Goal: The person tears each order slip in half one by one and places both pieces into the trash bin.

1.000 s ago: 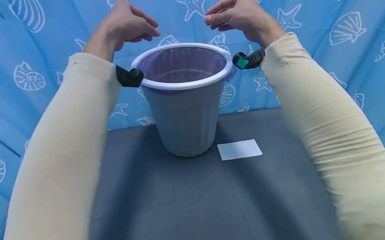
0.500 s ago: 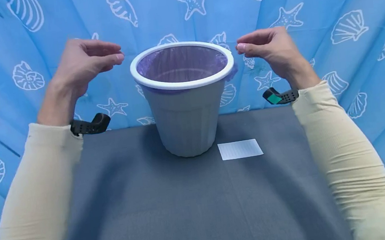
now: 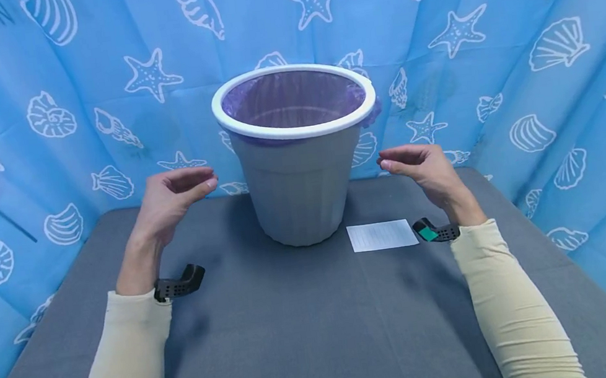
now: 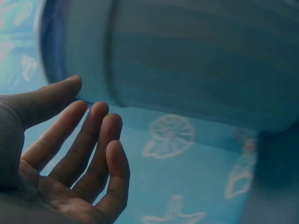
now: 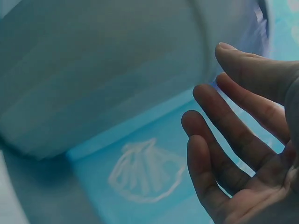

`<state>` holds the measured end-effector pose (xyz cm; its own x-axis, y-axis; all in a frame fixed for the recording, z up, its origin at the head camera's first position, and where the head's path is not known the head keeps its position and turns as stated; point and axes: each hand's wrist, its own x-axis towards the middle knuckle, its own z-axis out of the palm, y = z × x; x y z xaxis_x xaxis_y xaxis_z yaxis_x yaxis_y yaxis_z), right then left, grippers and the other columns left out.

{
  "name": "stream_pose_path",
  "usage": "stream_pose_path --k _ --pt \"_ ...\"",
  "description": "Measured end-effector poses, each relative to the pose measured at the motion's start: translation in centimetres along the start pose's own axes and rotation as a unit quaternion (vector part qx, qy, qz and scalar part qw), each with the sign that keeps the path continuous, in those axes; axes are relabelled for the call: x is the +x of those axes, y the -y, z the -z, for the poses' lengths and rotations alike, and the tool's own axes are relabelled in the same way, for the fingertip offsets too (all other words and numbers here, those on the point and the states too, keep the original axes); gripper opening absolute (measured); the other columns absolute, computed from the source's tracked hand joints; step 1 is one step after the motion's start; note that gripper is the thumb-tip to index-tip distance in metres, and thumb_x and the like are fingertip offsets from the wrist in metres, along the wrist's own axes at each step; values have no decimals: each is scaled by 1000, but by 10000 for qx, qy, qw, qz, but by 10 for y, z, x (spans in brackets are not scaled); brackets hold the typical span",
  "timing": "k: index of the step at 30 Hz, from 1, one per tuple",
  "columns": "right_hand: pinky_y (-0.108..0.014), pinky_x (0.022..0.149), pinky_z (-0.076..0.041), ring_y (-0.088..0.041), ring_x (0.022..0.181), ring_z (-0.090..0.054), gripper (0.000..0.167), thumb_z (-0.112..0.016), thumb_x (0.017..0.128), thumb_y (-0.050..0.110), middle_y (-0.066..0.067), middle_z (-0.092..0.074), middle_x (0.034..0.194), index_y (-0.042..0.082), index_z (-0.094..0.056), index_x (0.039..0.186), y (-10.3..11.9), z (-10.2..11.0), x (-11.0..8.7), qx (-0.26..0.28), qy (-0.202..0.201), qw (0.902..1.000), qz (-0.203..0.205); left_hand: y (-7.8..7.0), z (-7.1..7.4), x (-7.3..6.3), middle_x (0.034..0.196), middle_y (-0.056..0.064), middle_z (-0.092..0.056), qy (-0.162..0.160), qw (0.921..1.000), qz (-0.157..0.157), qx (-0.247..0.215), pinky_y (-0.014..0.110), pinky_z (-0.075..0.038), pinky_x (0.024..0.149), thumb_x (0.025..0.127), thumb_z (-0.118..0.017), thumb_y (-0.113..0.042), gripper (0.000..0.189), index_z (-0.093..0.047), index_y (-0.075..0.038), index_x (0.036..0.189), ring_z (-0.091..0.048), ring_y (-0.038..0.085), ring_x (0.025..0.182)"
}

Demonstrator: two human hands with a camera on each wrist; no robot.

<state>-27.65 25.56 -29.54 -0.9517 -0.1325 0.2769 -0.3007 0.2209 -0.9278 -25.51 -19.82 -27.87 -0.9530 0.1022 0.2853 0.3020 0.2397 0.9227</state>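
A grey trash can (image 3: pixel 299 183) stands upright at the back of the table, its white rim ring (image 3: pixel 296 132) pressing down a purple bag (image 3: pixel 293 99) that lines the inside. A bit of the bag pokes out under the ring at the right. My left hand (image 3: pixel 169 198) hovers to the left of the can, fingers loosely bent, nothing in it. On the other side my right hand (image 3: pixel 424 169) mirrors it, also holding nothing. Both wrist views show the palms facing the can's wall, with space between fingertips and thumb.
A white slip of paper (image 3: pixel 382 236) with faint lines lies on the grey tabletop (image 3: pixel 296 327), to the right of the can's base. A blue curtain (image 3: pixel 260 7) with shells and starfish hangs behind and at both sides. Black straps (image 3: pixel 179 283) circle the wrists.
Both hands have come down from above the can's rim, spread apart to its two sides and drawn back toward me. Can, bag and paper stay where they were.
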Motion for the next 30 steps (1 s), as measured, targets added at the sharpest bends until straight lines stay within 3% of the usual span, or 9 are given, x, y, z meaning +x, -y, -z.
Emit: stream_pose_path --k 4,8,11,14,17,20,25,30 --pt "-22 91 -50 -13 107 -66 47 -74 95 19 6 -73 111 -9 -62 130 -27 0 -12 -155 44 9997 -190 20 -11 -5 123 10 -69 155 9995 274 93 29 -50 95 93 -76 -29 47 -66 -2 131 -65 15 108" --pt "-21 90 -51 -8 105 -66 50 -75 95 22 5 -72 111 -10 -61 131 -48 1 -20 -342 14 9986 -398 36 -17 -9 127 14 -66 237 9981 555 131 29 -50 96 93 -76 -31 49 -66 -2 131 -64 15 108" --pt "-20 87 -52 -7 103 -66 49 -76 94 24 -2 -72 114 -7 -64 130 -62 3 -25 -656 -54 9964 -543 46 -19 -11 126 16 -67 272 9977 587 179 25 -51 93 94 -76 -30 47 -66 -1 130 -65 14 106" --pt "-24 88 -52 -14 106 -66 48 -76 94 26 -13 -71 120 -4 -65 130 -73 6 -30 -1004 -68 9930 -622 54 -22 -14 125 17 -67 324 9975 587 201 22 -51 90 95 -75 -28 46 -66 0 130 -65 13 104" --pt "-37 98 -49 -28 118 -61 51 -77 93 28 -21 -66 128 -4 -64 131 -81 7 -32 -1340 -19 9888 -665 60 -23 -16 126 18 -66 383 9972 607 213 21 -52 89 96 -74 -26 45 -66 2 130 -66 12 103" --pt "-53 107 -40 -38 132 -50 57 -78 92 30 -22 -59 139 -3 -61 135 -90 8 -32 -1654 51 9833 -763 65 -24 -17 126 18 -66 387 9968 637 283 23 -52 89 96 -73 -26 44 -66 1 130 -65 14 105" --pt "-64 109 -32 -44 144 -31 68 -78 91 35 -24 -40 155 1 -54 144 -103 8 -33 -2082 186 9732 -956 70 -28 -18 126 17 -67 486 9953 746 374 37 -52 96 97 -72 -27 42 -67 0 129 -65 18 108" --pt "-70 111 -15 -48 147 -23 78 -77 90 42 -26 -34 158 5 -45 151 -115 4 -35 -2809 573 9497 -1258 76 -34 -20 124 17 -69 750 9929 843 379 51 -47 101 98 -70 -24 38 -68 0 128 -65 24 111"
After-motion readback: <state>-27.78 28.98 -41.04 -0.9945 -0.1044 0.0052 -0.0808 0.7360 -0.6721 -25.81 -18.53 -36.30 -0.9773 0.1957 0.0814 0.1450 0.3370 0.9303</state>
